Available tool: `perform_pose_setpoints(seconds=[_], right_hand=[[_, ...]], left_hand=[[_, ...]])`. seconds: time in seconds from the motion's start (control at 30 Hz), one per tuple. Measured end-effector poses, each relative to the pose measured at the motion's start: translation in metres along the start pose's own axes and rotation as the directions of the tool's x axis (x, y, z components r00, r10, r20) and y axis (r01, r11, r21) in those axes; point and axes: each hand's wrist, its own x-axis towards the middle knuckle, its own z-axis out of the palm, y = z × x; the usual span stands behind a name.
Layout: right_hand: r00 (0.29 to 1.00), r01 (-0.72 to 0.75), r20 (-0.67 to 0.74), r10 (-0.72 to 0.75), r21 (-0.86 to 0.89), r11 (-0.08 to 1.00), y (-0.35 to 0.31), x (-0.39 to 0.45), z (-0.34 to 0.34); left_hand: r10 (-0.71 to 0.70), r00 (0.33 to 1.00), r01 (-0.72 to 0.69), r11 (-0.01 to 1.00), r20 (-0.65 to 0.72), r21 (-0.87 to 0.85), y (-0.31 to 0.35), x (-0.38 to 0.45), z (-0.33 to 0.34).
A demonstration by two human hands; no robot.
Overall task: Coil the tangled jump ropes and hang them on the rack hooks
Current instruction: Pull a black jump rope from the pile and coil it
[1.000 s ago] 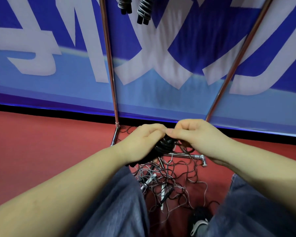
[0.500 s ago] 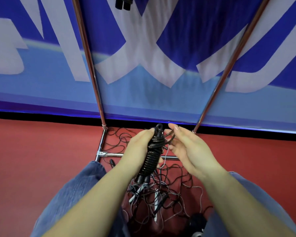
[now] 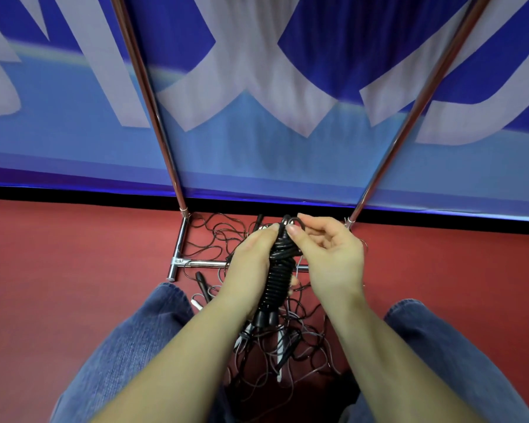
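A black jump rope (image 3: 278, 279), wound tightly round its two handles, stands upright between my hands. My left hand (image 3: 251, 267) grips the bundle from the left. My right hand (image 3: 327, 254) pinches the rope's loop at the top of the bundle between thumb and forefinger. Below, a tangle of thin dark ropes (image 3: 275, 346) with black and white handles lies on the red floor. The chrome rack (image 3: 177, 184) rises behind with two slanted poles; its hooks are out of view.
The rack's base bar (image 3: 205, 264) lies on the floor just beyond my hands. A blue and white banner (image 3: 257, 102) covers the wall behind. My knees in blue jeans (image 3: 129, 346) flank the tangle. Red floor (image 3: 58, 270) spreads left and right.
The camera tilted down, so the hung ropes at the top left the view. My right hand closed from open fingers to a pinch on the loop at the bundle's top.
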Motion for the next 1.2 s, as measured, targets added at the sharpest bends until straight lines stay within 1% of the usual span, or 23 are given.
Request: perform_pose_setpoints(seconds=[0.1, 0.2, 0.3, 0.37, 0.43, 0.5, 0.53, 0.6, 0.63, 0.7, 0.77, 0.83, 0.93, 1.03, 1.1, 1.2], right_hand=[[1.000, -0.001, 0.009, 0.001, -0.024, 1.000, 0.004, 0.001, -0.002], [0.996, 0.085, 0.026, -0.083, -0.144, 0.986, 0.009, -0.001, -0.002], [0.975, 0.218, 0.045, -0.215, -0.321, 0.921, 0.010, -0.005, 0.000], [0.955, 0.291, 0.065, -0.289, -0.399, 0.870, 0.011, -0.008, -0.001], [0.958, 0.282, 0.084, -0.272, -0.418, 0.864, 0.010, -0.012, -0.001], [0.982, 0.189, 0.074, -0.174, -0.385, 0.903, 0.006, -0.015, -0.002], [0.993, 0.115, 0.060, -0.101, -0.314, 0.942, 0.003, -0.014, -0.002], [0.998, -0.037, 0.053, 0.043, -0.104, 0.994, -0.003, -0.009, -0.005], [0.995, -0.087, 0.054, 0.089, -0.040, 0.995, -0.005, -0.007, -0.007], [0.989, -0.137, 0.063, 0.137, -0.005, 0.991, -0.007, -0.003, -0.011], [0.989, -0.134, 0.068, 0.134, -0.015, 0.991, -0.005, -0.001, -0.014], [0.990, -0.111, 0.081, 0.112, -0.021, 0.994, -0.004, -0.001, -0.015], [0.991, -0.058, 0.118, 0.061, -0.031, 0.998, -0.004, -0.002, -0.012], [0.989, -0.001, 0.150, 0.015, -0.094, 0.996, -0.004, -0.003, -0.009], [0.988, -0.007, 0.153, 0.022, -0.100, 0.995, -0.004, -0.003, -0.008], [0.985, -0.041, 0.169, 0.047, -0.036, 0.999, -0.004, -0.006, -0.008]], left_hand=[[0.030, 1.000, -0.030, 0.999, 0.001, 0.036, 0.000, -0.001, 0.000], [0.082, 0.997, -0.081, 0.992, -0.010, 0.100, 0.002, -0.002, 0.001], [0.109, 0.994, -0.109, 0.987, 0.009, 0.121, 0.004, -0.004, -0.001], [0.119, 0.992, -0.123, 0.984, 0.037, 0.126, 0.005, -0.005, -0.003], [0.129, 0.991, -0.135, 0.980, 0.046, 0.146, 0.006, -0.006, -0.005], [0.151, 0.987, -0.157, 0.973, 0.049, 0.168, 0.006, -0.006, -0.007], [0.157, 0.986, -0.164, 0.970, 0.055, 0.176, 0.004, -0.005, -0.008], [0.175, 0.983, -0.183, 0.963, 0.056, 0.196, 0.002, -0.006, -0.007], [0.194, 0.980, -0.201, 0.958, 0.052, 0.206, 0.002, -0.006, -0.006], [0.232, 0.971, -0.238, 0.942, 0.053, 0.236, -0.001, -0.006, -0.004], [0.262, 0.964, -0.267, 0.929, 0.055, 0.257, -0.003, -0.005, -0.005], [0.258, 0.965, -0.260, 0.931, 0.039, 0.257, -0.003, -0.005, -0.004], [0.236, 0.972, -0.233, 0.955, 0.008, 0.182, -0.001, -0.008, -0.001], [0.182, 0.983, -0.181, 0.977, 0.000, 0.113, 0.000, -0.010, 0.001], [0.157, 0.987, -0.158, 0.981, 0.015, 0.109, 0.000, -0.011, 0.000], [0.163, 0.986, -0.166, 0.982, 0.036, 0.086, 0.000, -0.008, -0.003]])
